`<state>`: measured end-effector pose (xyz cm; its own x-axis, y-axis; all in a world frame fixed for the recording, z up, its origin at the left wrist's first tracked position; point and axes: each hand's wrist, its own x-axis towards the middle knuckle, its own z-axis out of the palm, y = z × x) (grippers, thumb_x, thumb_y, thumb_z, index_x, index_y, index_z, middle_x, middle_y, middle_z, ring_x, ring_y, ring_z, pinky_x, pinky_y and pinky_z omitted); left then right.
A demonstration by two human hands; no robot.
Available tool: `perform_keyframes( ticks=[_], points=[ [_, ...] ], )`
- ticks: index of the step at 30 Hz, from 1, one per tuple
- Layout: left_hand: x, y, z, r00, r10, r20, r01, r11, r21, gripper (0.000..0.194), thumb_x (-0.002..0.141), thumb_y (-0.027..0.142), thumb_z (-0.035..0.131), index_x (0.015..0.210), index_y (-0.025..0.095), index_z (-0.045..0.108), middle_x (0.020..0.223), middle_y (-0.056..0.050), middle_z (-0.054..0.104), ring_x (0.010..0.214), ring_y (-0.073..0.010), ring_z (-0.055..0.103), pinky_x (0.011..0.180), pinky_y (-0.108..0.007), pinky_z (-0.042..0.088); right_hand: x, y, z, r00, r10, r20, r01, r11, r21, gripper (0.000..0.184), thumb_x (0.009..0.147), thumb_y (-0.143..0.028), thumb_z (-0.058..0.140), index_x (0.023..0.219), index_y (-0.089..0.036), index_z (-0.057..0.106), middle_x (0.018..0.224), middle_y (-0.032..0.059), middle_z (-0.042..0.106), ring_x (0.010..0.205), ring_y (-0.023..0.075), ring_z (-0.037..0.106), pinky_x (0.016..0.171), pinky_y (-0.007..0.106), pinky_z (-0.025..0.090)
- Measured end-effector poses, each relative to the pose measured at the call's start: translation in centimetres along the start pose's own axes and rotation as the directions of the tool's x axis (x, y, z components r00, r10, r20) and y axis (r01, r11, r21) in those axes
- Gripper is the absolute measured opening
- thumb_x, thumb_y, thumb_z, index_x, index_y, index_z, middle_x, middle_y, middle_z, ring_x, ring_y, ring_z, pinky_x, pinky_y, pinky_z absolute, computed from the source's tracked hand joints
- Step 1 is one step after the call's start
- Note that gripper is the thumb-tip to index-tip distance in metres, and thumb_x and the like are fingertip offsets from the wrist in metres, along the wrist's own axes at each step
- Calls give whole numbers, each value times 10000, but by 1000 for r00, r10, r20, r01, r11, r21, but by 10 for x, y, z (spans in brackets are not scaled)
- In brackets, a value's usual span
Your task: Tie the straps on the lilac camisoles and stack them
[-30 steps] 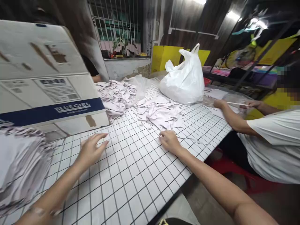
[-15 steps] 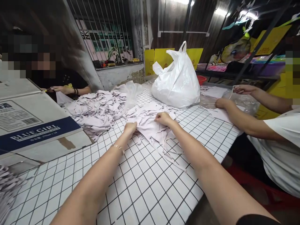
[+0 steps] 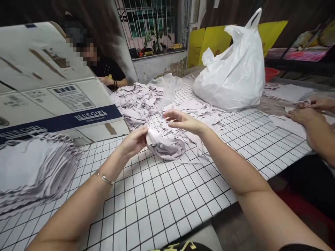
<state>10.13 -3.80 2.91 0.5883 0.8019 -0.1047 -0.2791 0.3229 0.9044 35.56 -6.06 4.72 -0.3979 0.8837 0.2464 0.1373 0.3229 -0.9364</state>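
Observation:
Pinched in my left hand (image 3: 136, 140) is one end of a pale lilac fabric piece (image 3: 167, 144), which hangs in a loose fold just above the table. My right hand (image 3: 183, 122) hovers beyond it with fingers stretched out and apart, holding nothing. Below and behind that hand lie scattered fabric pieces (image 3: 209, 113) of the same colour, with thin strips trailing toward me. A bigger heap of these pieces (image 3: 141, 97) spreads farther back on the left. At the near left sits a thick stack of flat fabric pieces (image 3: 34, 167) with ragged edges.
A cardboard box (image 3: 62, 104) stands on the left of the grid-patterned table (image 3: 157, 205). Toward the back right is a full white plastic bag (image 3: 235, 73). A co-worker's hands (image 3: 309, 111) handle fabric at the right; another person (image 3: 110, 71) sits behind the box.
My view has turned left, bringing the stack into sight. My left hand has lifted a fabric piece off the pile, and my right hand has opened and let go of the fabric.

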Motion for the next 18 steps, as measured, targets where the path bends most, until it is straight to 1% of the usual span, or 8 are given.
perform_keyframes(
  ticks=[2,4,5,6,8,11,14,18],
  points=[
    [-10,31,18,995,-22,94,10,992,129,200,793,285,716,887,137,620,724,-12,616,569,-105,558,539,-223,469,19,-23,15,977,-37,208,4,988,156,500,795,-355,714,1241,-217,536,1193,68,616,1039,169,572,885,313,470],
    [-27,59,29,992,-37,124,9,977,215,230,788,306,726,882,130,609,704,-9,598,554,-99,550,510,-208,446,29,-44,27,931,13,364,-95,974,208,412,774,-331,742,1118,-158,596,997,51,662,884,148,604,793,278,488],
    [-37,70,31,992,-32,124,2,971,240,227,787,306,727,860,128,605,690,-3,586,550,-92,544,506,-200,438,30,-53,32,918,49,393,-144,966,217,348,758,-316,757,1022,-136,617,905,37,658,805,134,602,735,260,490],
    [-48,79,30,992,-31,123,-3,964,264,221,786,302,728,838,127,603,679,3,576,549,-86,539,507,-193,434,29,-60,37,921,78,381,-176,957,231,294,746,-299,767,933,-128,618,837,23,644,744,122,593,681,243,485],
    [-69,89,22,987,-73,140,21,940,341,211,766,278,745,847,129,620,702,1,588,574,-84,549,521,-189,437,25,-71,46,953,117,278,-194,943,271,247,737,-277,771,813,-139,582,742,-6,603,656,99,564,585,211,457],
    [-94,86,-2,959,-218,182,100,860,501,305,707,231,787,967,142,654,846,-36,650,690,-121,601,598,-218,475,17,-76,58,981,174,86,-191,939,285,273,723,-265,774,739,-160,522,654,-35,539,556,74,499,466,175,381],
    [-113,75,-31,959,-239,152,111,812,573,301,713,267,778,968,150,671,923,-52,663,788,-149,613,663,-237,482,10,-73,66,964,264,-17,-247,924,290,299,705,-262,782,703,-166,499,627,-37,516,519,67,465,416,168,345],
    [-131,69,-60,978,-186,92,90,782,617,227,763,363,724,805,144,684,773,-35,640,709,-141,575,647,-253,461,4,-66,67,924,384,-2,-359,867,345,314,693,-255,790,686,-173,487,628,-28,531,517,77,487,413,181,390]
  ],
)
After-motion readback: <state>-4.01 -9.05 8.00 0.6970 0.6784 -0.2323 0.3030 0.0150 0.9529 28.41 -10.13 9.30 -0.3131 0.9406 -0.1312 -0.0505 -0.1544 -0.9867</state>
